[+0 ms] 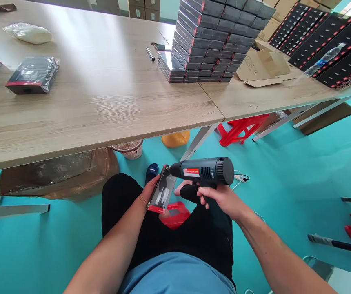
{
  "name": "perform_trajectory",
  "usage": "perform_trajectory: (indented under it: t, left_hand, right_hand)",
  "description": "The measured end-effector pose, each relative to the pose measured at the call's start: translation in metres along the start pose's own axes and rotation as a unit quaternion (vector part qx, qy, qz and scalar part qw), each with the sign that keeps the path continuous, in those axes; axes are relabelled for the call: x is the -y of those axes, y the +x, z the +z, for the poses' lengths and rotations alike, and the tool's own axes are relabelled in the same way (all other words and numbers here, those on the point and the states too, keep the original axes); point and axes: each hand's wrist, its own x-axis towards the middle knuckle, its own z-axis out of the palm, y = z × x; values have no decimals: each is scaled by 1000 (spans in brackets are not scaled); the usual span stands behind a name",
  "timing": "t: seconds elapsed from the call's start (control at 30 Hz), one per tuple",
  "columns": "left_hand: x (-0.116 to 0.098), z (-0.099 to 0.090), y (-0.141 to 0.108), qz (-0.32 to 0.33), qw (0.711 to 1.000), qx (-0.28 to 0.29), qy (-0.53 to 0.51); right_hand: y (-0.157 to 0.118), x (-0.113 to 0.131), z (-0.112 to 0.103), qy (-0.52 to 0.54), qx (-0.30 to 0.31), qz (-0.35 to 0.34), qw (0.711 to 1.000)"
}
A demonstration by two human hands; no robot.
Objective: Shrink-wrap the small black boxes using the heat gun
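Note:
Over my lap, my left hand [151, 190] is closed on the left edge of a flat black box [162, 191] with a red lower end, held tilted. My right hand [221, 198] grips the handle of a dark heat gun [204, 170] with a red label. The gun lies sideways, its nozzle pointing left at the upper part of the box, touching or very close to it. On the table above, a film-wrapped black box [34, 74] sits at the left. A tall stack of black boxes [212, 41] stands at the back.
The wooden table [102, 118] edge runs in front of my knees. Beneath it are a large carton [71, 173], a bin [132, 150] and a red stool [243, 127]. A pen [150, 54], an open carton [263, 67] and a plastic bottle [325, 59] are farther back.

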Motion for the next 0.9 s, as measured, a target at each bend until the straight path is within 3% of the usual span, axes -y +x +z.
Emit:
perform_trajectory:
  t: [0.03,0.17,0.2,0.23,0.4,0.47,0.6,0.77,0.9]
  left_hand:
    - [0,-1,0,3,1000,-7,-3]
    - [0,-1,3,33,999,-23,-26]
    - [0,0,4,42,998,-26,-26]
    - [0,0,4,50,998,-29,-24]
    - [1,3,0,45,999,4,-3]
    - [0,3,-1,54,998,13,-9]
    - [-1,3,3,76,997,-15,-31]
    - [0,1,3,47,999,18,-9]
    - [0,-1,3,29,999,8,18]
  right_hand:
    - [0,3,1,-15,6,4,1000]
    - [-9,12,6,-99,173,73,977]
    - [-10,14,7,-105,185,76,974]
    - [-9,15,8,-101,170,70,978]
    - [11,11,-8,-44,-34,19,998]
    - [13,5,-16,-43,-31,34,998]
    - [3,-7,-19,9,35,58,998]
    - [2,-8,-6,20,-76,45,996]
    - [5,3,3,37,12,41,998]
